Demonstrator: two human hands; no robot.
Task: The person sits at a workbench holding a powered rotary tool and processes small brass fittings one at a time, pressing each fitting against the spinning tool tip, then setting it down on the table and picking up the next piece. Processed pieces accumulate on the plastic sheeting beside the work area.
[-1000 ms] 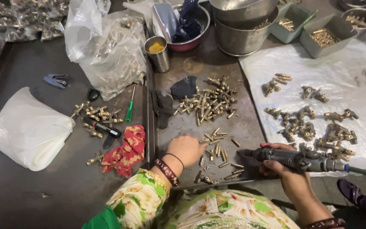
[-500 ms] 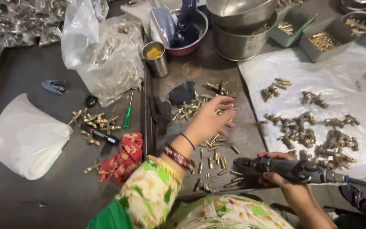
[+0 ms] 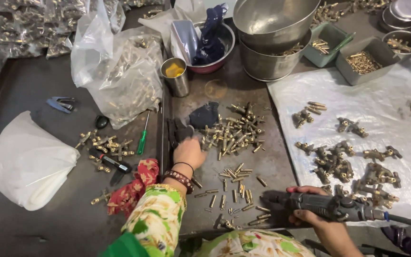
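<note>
— Brass fittings point(image 3: 234, 131) were heaped at about twelve o'clock from the left hand point(image 3: 189, 151), whose fingers were curled together over the pile's near edge; whether a piece was pinched could not be told.

— And the right hand point(image 3: 319, 223)?

— It was clamped around a grey air tool point(image 3: 331, 208) at five o'clock on the metal tray point(image 3: 274, 164), its hose trailing off to three o'clock.

— How would the pick be judged best done?

— One fitting should be taken from the edge of the heap rather than the middle, so that the loose small pins point(image 3: 236, 188) at six o'clock of the heap are not scattered. The tool's tip should be held level and clear of the assembled pieces point(image 3: 338, 162) on the white sheet point(image 3: 386, 119).
</note>
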